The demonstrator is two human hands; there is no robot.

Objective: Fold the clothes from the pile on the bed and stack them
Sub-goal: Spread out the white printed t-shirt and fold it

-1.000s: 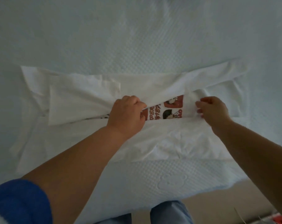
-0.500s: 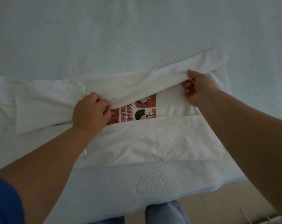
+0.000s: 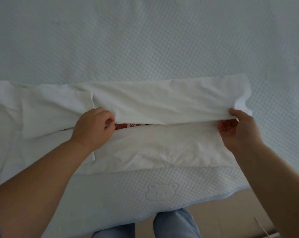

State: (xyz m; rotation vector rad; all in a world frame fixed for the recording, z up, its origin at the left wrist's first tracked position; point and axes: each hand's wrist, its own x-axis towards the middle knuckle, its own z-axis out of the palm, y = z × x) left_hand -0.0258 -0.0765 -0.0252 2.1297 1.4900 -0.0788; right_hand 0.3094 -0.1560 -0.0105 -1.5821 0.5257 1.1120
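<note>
Here, bed [image 3: 145, 48] with dimpled pale cover carried white T-shirt [image 3: 162, 98] spread crosswise near its front edge. Embossed bear mark [image 3: 160, 192] sat on cover below shirt, jeans-clad knees [image 3: 176, 224] under bed edge. Far flap of shirt, lifted between both grips, hid most of red print [image 3: 128, 125]; only thin strip showed. Left hand [image 3: 93, 127] knuckles up, grip clamped on flap edge. Right hand [image 3: 239, 129] at shirt's far end, thumb on top, fingers curled beneath, pinching same edge.
</note>
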